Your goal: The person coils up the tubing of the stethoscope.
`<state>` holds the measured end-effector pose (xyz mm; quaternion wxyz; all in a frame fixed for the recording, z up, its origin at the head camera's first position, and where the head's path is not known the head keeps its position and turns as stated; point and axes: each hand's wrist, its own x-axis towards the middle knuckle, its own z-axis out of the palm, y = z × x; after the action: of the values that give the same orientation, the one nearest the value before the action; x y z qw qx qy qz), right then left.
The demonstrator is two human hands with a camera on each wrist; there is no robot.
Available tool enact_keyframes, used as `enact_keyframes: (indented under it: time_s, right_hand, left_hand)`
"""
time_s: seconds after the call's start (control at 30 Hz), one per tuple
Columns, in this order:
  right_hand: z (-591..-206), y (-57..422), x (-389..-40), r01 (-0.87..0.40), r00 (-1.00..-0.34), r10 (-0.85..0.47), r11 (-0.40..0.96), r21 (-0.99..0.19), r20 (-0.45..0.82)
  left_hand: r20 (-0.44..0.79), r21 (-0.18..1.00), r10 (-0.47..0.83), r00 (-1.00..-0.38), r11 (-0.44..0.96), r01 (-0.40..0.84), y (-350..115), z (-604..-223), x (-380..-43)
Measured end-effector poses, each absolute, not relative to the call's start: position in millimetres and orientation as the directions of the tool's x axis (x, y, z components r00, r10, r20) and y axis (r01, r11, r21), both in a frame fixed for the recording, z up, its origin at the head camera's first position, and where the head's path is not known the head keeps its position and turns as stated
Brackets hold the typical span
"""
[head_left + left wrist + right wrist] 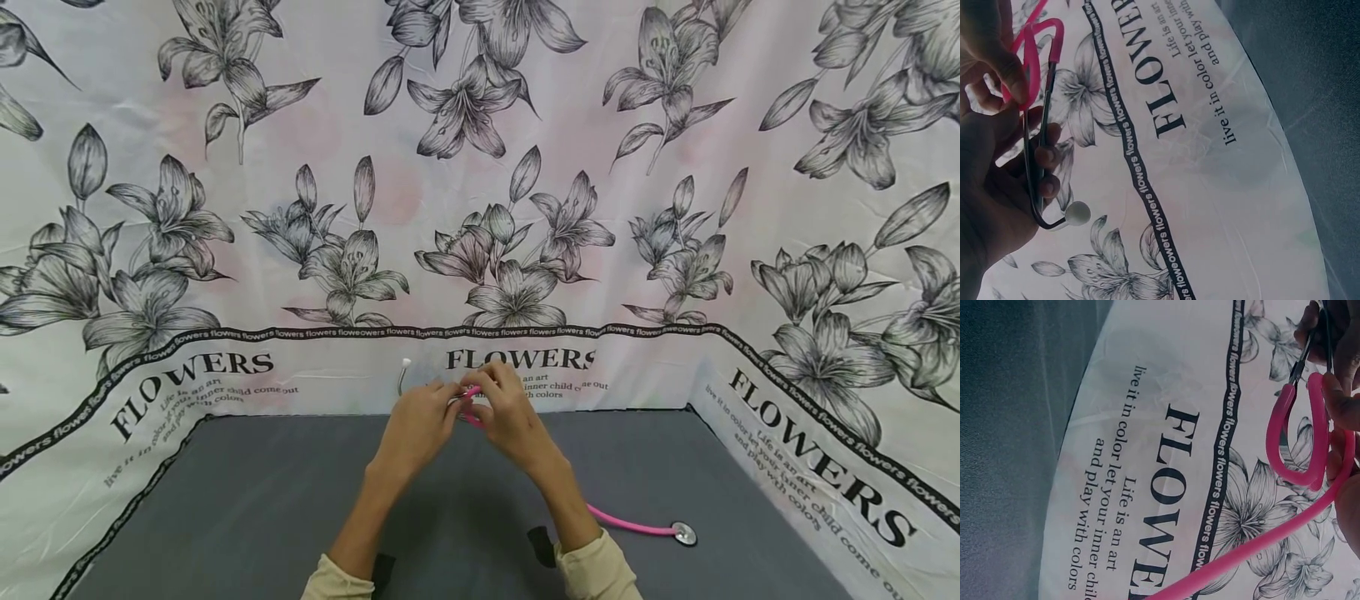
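Observation:
A stethoscope (1235, 555) with pink tubing is held up between both hands. My left hand (422, 425) grips its metal ear tubes; in the left wrist view several fingers curl round them, and a white ear tip (1077, 213) sticks out below. With thumb and fingers my right hand (517, 421) pinches the pink tubing near where it meets the metal. In the right wrist view the pink part bends in a U beside the fingers. The tubing runs down past my right forearm to the round chest piece (684, 533), which lies on the table.
The dark grey table (247, 500) spreads beneath the arms. Behind it and at both sides hangs a white flower-printed cloth (337, 367). Two small black patches (542, 547) lie by the forearms near the front.

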<state>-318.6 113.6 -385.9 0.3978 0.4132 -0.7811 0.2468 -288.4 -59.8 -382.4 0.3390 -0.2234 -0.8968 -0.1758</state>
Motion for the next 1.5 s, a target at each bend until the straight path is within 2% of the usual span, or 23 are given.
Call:
enact_keyframes:
  time_s: [0.2, 0.53, 0.67, 0.87, 1.2, 1.33, 1.5]
  right_hand:
    - [-383.8, 113.4, -320.6, -0.848, -0.316, -0.456, 0.529, -0.033, 0.832]
    - [-384.7, 122.0, -321.1, -0.841, -0.326, -0.444, 0.540, -0.041, 0.835]
    - [-382.5, 133.3, -322.9, -0.828, -0.354, -0.431, 0.557, -0.063, 0.830]
    - [-377.9, 155.3, -324.5, -0.825, -0.444, -0.419, 0.535, -0.179, 0.792]
    - [-381.4, 172.8, -322.1, -0.806, -0.588, -0.537, 0.456, -0.378, 0.606]
    - [-378.0, 174.9, -321.3, -0.795, -0.603, -0.534, 0.461, -0.393, 0.593]
    - [-370.1, 175.4, -329.3, -0.815, -0.557, -0.486, 0.474, -0.332, 0.674]
  left_hand:
    - [0.710, 0.156, 0.267, -0.651, 0.843, 0.515, -60.5, -380.1, -287.9]
    - [0.722, 0.095, 0.286, -0.630, 0.862, 0.499, -62.5, -383.2, -288.5]
    - [0.721, 0.099, 0.272, -0.637, 0.869, 0.484, -65.7, -383.8, -286.2]
    - [0.702, 0.145, 0.260, -0.663, 0.860, 0.490, -69.1, -380.9, -285.3]
    - [0.693, 0.175, 0.241, -0.680, 0.858, 0.483, -71.8, -386.6, -283.2]
    - [0.687, 0.178, 0.254, -0.681, 0.850, 0.496, -70.5, -387.2, -285.7]
    - [0.688, 0.192, 0.264, -0.676, 0.832, 0.520, -69.9, -381.6, -290.0]
